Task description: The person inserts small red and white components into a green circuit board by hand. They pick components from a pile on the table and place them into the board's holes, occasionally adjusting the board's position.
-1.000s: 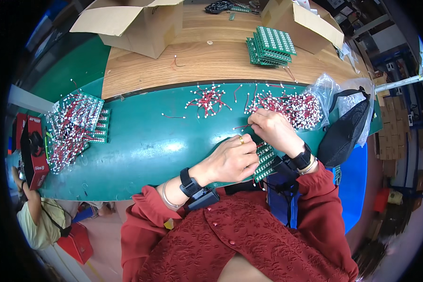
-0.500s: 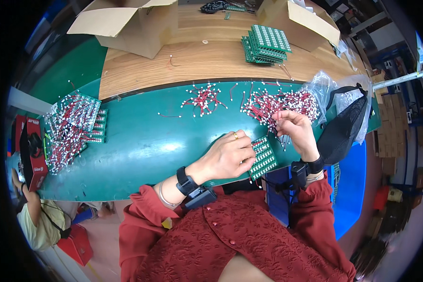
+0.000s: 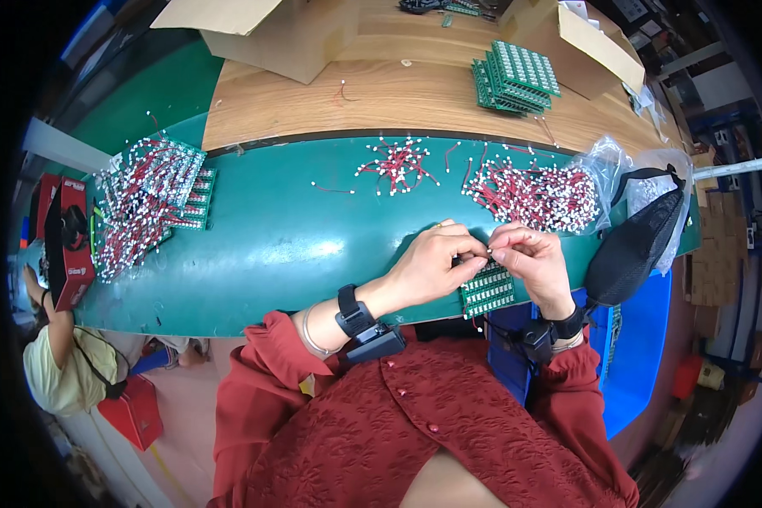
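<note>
At the table's near edge lies a green circuit board [image 3: 489,292] with rows of white parts, its upper end covered by my fingers. My left hand [image 3: 436,264] is closed at the board's upper left corner, thumb and index finger pinched together. Just across from it, my right hand [image 3: 533,264] pinches a small white connector [image 3: 489,251] between thumb and index finger, over the board. The fingertips of both hands nearly meet there; any wire on the connector is mostly hidden. A short red wire hangs below the board's near edge.
Beyond my right hand lies a large heap of red wires with white connectors [image 3: 538,195]; a smaller heap [image 3: 398,165] is left of it. Wire-covered boards [image 3: 157,190] sit far left. Stacked boards [image 3: 521,72], cardboard boxes [image 3: 275,38], a black mesh bag [image 3: 639,245] and a blue bin [image 3: 643,339] surround the table.
My right hand has come from the large wire heap down to the board, bringing a white connector. My left fingers have shifted to the board's upper corner. The whole view has swung slightly.
</note>
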`<state>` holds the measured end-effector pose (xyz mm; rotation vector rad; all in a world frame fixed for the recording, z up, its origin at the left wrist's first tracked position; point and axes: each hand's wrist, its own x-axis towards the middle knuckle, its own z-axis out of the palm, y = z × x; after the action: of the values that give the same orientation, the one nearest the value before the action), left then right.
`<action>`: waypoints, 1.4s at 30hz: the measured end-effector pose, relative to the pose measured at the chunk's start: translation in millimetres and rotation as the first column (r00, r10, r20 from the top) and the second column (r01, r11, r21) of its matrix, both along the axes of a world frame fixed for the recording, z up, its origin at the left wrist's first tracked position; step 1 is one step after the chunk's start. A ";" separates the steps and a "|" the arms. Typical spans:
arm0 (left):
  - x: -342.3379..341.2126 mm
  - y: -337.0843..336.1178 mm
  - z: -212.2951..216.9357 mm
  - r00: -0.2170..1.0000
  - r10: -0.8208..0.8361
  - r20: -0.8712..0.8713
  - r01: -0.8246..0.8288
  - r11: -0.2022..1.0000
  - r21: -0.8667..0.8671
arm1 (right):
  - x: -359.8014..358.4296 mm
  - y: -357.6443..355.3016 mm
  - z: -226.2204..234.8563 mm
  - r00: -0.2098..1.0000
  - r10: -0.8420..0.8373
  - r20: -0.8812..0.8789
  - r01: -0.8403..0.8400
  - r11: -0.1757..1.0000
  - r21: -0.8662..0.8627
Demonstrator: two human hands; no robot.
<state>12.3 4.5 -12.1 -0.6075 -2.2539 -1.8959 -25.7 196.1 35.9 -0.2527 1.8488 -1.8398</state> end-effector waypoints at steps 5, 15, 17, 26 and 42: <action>-0.9 -1.6 -0.8 1.000 -0.011 0.008 0.011 1.000 0.011 | 2.3 -5.9 -1.3 0.981 0.033 -0.193 -0.016 0.996 0.085; -1.6 -4.8 -1.4 0.999 -0.027 0.047 0.028 0.999 -0.028 | 12.2 -16.7 18.8 0.792 0.119 -0.599 0.140 0.920 0.367; 0.4 -6.3 6.1 0.999 0.030 -0.015 -0.032 0.994 -0.109 | 12.5 -7.0 21.2 0.816 -0.027 -0.578 0.220 0.939 0.266; 3.0 0.4 12.8 0.920 -0.213 -0.328 0.063 0.908 -0.413 | 21.8 26.3 -18.9 0.896 -0.067 -0.439 0.283 0.848 0.449; 6.0 -3.4 4.2 0.937 -0.235 -0.260 0.104 0.894 -0.436 | 29.1 29.5 -20.1 0.807 -0.030 -0.590 0.371 0.803 0.466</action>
<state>18.3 1.1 -7.9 -1.1091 -2.4617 -1.2554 3.5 225.6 15.8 -0.4118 2.8523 -1.3136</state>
